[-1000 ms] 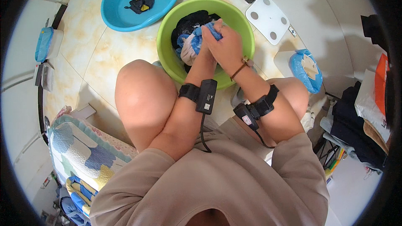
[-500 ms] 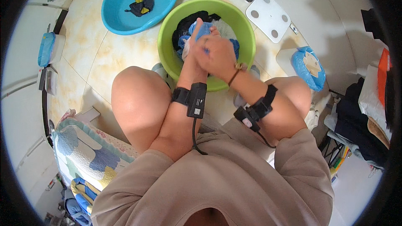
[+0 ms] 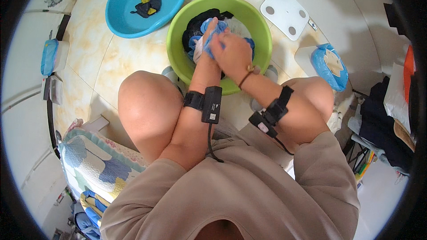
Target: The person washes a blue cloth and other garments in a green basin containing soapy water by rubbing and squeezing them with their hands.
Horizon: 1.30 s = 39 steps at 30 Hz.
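Between my knees stands a round green basin (image 3: 175, 62) with wet clothes in it. Over it, a light blue and white garment (image 3: 216, 27) is bunched up between both hands. My left hand (image 3: 207, 44) is closed around part of the garment, its thumb pointing up and away. My right hand (image 3: 234, 52) is curled into a fist on the cloth and lies against the left palm and wrist. Its fingertips are partly hidden. Dark clothes (image 3: 193, 29) lie in the basin behind the hands, beside whitish suds or water (image 3: 239, 27).
A blue basin (image 3: 116, 13) holding a black and yellow cloth (image 3: 148, 6) sits at the far left. Beyond the green basin at right lie a white scale (image 3: 284, 14) and a lined bin (image 3: 329, 69). A quilted bed corner (image 3: 95, 162) is at near left.
My right fist has shifted slightly along the garment, uncovering more blue cloth over the left palm. The left hand stays nearly in place. The whole view has moved a little.
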Available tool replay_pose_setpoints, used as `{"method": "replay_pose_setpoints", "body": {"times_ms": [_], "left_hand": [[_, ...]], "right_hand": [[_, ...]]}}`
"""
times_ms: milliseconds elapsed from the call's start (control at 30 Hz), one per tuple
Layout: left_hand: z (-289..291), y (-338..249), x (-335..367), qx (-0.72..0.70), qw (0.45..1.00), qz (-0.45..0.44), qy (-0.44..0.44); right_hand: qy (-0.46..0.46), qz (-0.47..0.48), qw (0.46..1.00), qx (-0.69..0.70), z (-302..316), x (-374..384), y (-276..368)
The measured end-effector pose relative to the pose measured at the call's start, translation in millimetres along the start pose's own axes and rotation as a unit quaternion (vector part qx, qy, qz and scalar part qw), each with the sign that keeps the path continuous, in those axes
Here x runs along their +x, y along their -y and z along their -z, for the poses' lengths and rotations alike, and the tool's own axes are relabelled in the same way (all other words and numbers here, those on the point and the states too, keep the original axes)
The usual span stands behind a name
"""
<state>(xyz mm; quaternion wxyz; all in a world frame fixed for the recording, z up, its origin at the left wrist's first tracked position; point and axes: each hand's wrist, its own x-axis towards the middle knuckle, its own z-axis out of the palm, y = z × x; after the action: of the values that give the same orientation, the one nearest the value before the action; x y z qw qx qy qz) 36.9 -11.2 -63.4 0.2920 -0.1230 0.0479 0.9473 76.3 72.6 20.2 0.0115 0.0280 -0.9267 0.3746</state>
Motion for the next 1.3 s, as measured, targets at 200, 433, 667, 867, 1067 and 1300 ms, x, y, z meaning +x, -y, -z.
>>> {"method": "replay_pose_setpoints", "body": {"times_ms": [200, 433, 667, 867, 1067, 1300], "left_hand": [[-0.1, 43.6, 5.2, 0.106, 0.984, -0.124, -0.073], [-51.6, 47.9, 4.9, 0.311, 0.906, -0.101, -0.267], [-1.4, 41.7, 10.9, 0.144, 0.965, -0.130, -0.177], [0.8, 39.1, 17.9, -0.002, 0.967, -0.132, -0.220], [45.0, 5.7, 6.8, -0.062, 0.967, -0.147, -0.199], [39.5, 6.5, 6.1, 0.028, 0.993, -0.118, -0.007]], "right_hand": [[-0.084, 0.034, 0.996, -0.013, -3.8, 33.6, -22.1], [-0.159, -0.297, 0.933, 0.125, -1.9, 73.0, -77.3], [-0.041, -0.181, 0.975, 0.122, -38.6, 32.9, -53.1], [-0.006, -0.136, 0.978, 0.159, -15.2, 46.7, -66.3], [0.125, -0.043, 0.976, 0.170, 0.1, 15.1, -14.7], [0.157, -0.007, 0.987, 0.028, 4.2, 24.1, -15.7]]}}
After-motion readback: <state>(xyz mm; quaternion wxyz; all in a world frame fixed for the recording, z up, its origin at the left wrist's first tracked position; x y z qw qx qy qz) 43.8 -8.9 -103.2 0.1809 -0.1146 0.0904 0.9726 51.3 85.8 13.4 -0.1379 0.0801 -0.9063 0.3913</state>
